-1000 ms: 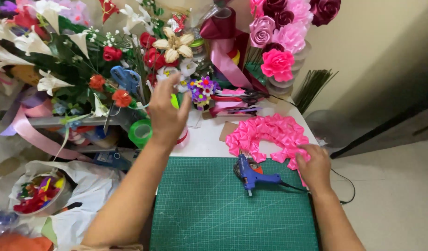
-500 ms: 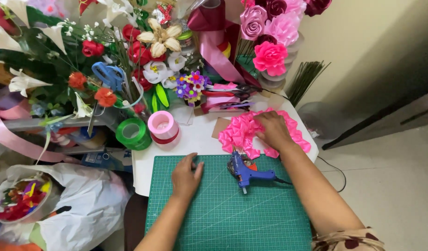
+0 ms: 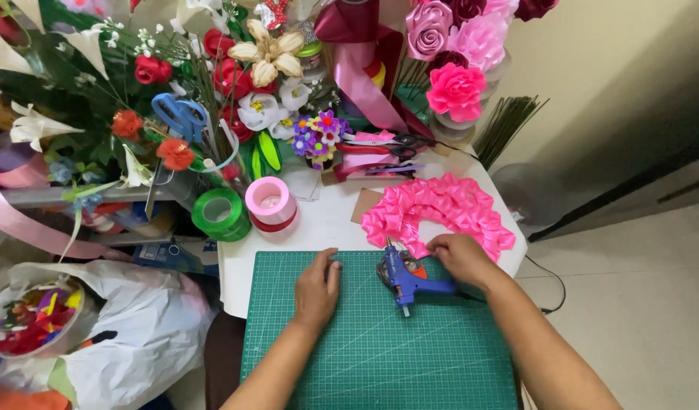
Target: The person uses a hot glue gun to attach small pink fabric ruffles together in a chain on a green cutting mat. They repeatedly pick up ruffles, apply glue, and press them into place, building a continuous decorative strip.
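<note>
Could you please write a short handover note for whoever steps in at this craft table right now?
Left hand: flat on the green cutting mat, holding nothing.
Right hand: on the near edge of the pink ribbon wreath, beside the blue glue gun.
Glue gun lies on the mat, nozzle toward the wreath.
Pink and green ribbon rolls stand beyond the mat.
Done: wreath arc looks covered in loops.
Left: cannot tell.

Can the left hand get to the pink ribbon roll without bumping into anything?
Probably yes. The left hand rests flat on the green cutting mat, and the pink ribbon roll stands just beyond it on the white table. Only bare tabletop lies between them; the green ribbon roll sits off to the side.
</note>
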